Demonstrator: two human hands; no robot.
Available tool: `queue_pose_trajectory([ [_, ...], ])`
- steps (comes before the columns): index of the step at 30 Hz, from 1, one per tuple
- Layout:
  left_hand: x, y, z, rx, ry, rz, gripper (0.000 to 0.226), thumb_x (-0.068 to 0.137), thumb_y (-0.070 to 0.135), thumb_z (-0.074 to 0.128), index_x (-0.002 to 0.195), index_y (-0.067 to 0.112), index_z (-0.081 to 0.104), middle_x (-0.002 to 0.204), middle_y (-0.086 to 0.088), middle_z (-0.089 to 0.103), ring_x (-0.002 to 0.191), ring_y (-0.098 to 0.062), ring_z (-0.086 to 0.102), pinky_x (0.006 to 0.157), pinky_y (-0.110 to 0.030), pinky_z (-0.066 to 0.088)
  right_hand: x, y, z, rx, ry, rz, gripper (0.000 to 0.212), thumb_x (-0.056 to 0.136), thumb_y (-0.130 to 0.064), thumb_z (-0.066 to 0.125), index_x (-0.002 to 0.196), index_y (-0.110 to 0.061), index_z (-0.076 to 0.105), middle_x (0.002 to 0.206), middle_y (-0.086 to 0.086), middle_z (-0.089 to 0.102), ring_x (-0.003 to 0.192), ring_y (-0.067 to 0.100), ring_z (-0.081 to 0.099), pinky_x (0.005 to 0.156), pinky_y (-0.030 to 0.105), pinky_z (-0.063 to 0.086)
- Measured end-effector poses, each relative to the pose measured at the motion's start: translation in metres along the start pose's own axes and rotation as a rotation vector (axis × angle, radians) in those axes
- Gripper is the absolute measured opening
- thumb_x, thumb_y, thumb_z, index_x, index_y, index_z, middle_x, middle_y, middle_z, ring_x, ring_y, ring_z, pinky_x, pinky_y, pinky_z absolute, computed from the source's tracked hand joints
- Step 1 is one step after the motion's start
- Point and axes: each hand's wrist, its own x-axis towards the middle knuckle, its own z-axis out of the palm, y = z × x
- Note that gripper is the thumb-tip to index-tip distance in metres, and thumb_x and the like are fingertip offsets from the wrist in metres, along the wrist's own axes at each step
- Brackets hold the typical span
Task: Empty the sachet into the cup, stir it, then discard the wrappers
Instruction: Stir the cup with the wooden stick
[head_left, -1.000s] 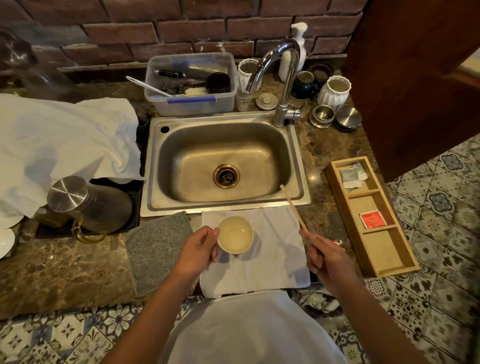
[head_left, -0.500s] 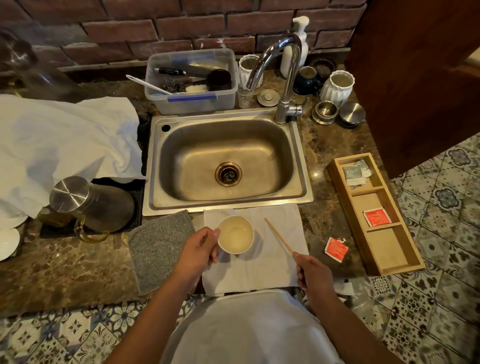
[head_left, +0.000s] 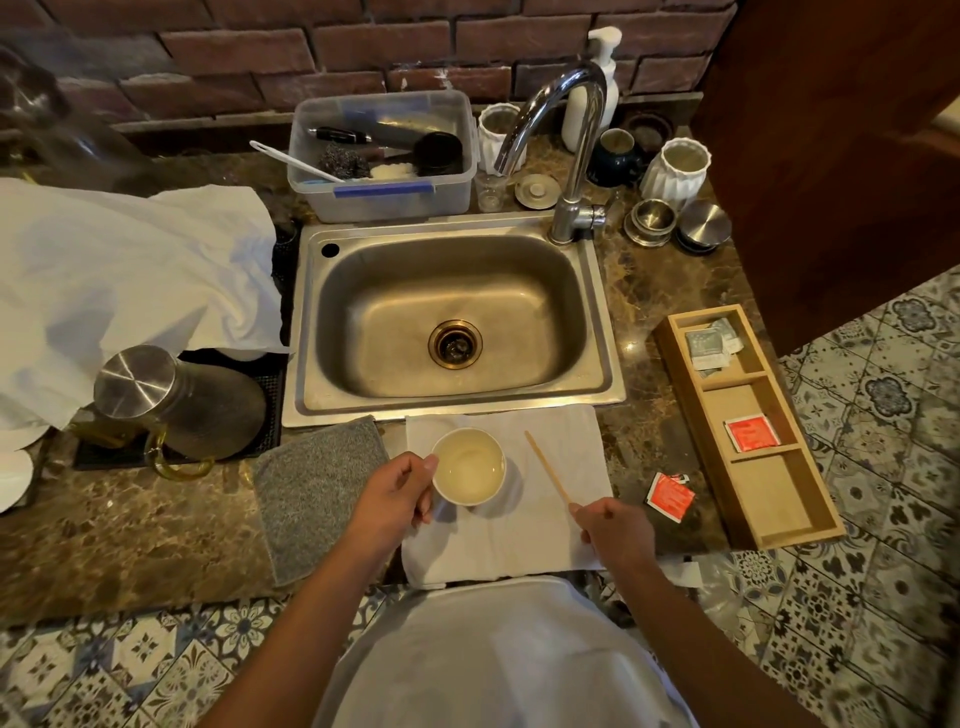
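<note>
A small white cup (head_left: 468, 465) with pale liquid stands on a white cloth (head_left: 561, 525) in front of the sink. My left hand (head_left: 395, 496) grips the cup's left side. My right hand (head_left: 613, 530) pinches the near end of a thin wooden stirrer (head_left: 546, 466), which slants over the cloth just right of the cup, outside it. A torn red sachet wrapper (head_left: 670, 496) lies on the counter to the right of the cloth.
A wooden tray (head_left: 774, 499) at the right holds a red sachet (head_left: 752, 432) and grey sachets (head_left: 709, 345). The steel sink (head_left: 452, 322) is behind the cup. A grey mat (head_left: 317, 483) and a glass jug with steel lid (head_left: 171, 405) sit to the left.
My right hand brought the stirrer from over the sink's right edge down and left, close beside the cup. The left hand stayed on the cup.
</note>
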Motion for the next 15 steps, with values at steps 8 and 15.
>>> queue_pose_trajectory([
  [8, 0.0, 0.004, 0.0, -0.003, -0.004, -0.007, 0.04, 0.099, 0.043, 0.06, 0.062, 0.026, 0.06, 0.054, 0.0, 0.059, 0.045, -0.008, 0.051, 0.043, -0.021, 0.041, 0.012, -0.007, -0.003, -0.149, -0.084, -0.01, 0.036, 0.087, -0.04, 0.077, 0.062, -0.016, 0.068, 0.046, -0.011, 0.066, 0.044, 0.002, 0.062, 0.053, 0.02, 0.044],
  [15, 0.001, 0.006, 0.0, 0.015, 0.014, -0.032, 0.04, 0.096, 0.048, 0.062, 0.063, 0.025, 0.06, 0.054, 0.001, 0.06, 0.045, -0.009, 0.052, 0.044, -0.023, 0.043, 0.021, -0.016, -0.009, -0.3, -0.159, -0.034, 0.035, 0.089, -0.044, 0.075, 0.071, -0.014, 0.07, 0.059, -0.005, 0.073, 0.057, 0.013, 0.071, 0.07, 0.031, 0.061],
])
